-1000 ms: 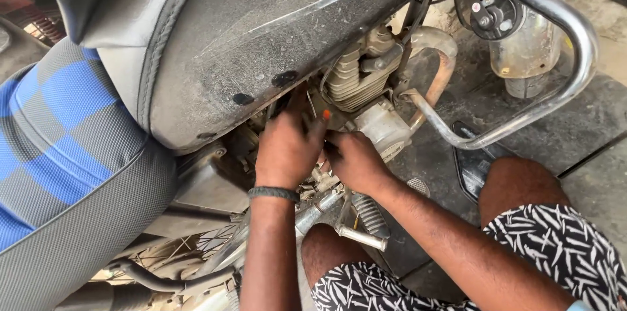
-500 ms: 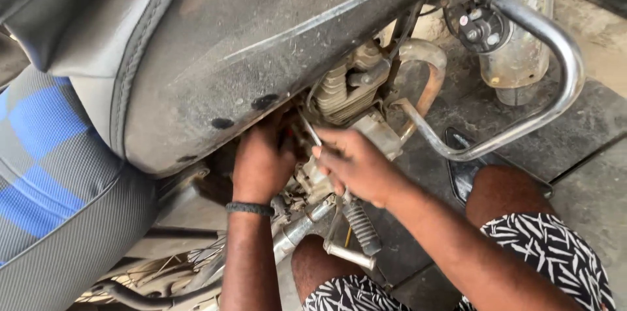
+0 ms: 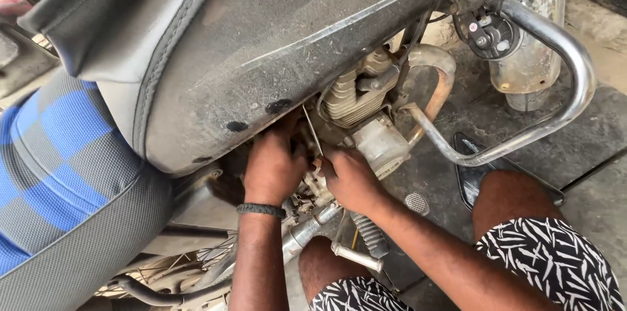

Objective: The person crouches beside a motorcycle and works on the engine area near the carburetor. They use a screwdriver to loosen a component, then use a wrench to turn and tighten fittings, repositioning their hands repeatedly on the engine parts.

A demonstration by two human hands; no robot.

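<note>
One motorcycle fills my view: its dusty tank (image 3: 287, 43) above, one grey-and-blue seat (image 3: 59, 180) to the left, one chrome crash bar (image 3: 562, 76) curving right. Under the tank sits the one engine (image 3: 366, 122), with one rusty exhaust pipe (image 3: 437, 76) bending off it. Both my hands work there: my left hand (image 3: 274, 164), one black band at its wrist, has fingers tucked into the gap; whether it grips I cannot tell. My right hand (image 3: 349, 177) curls just beside one thin wire (image 3: 312, 129). Below is dark, grimy floor (image 3: 588, 167).
</note>
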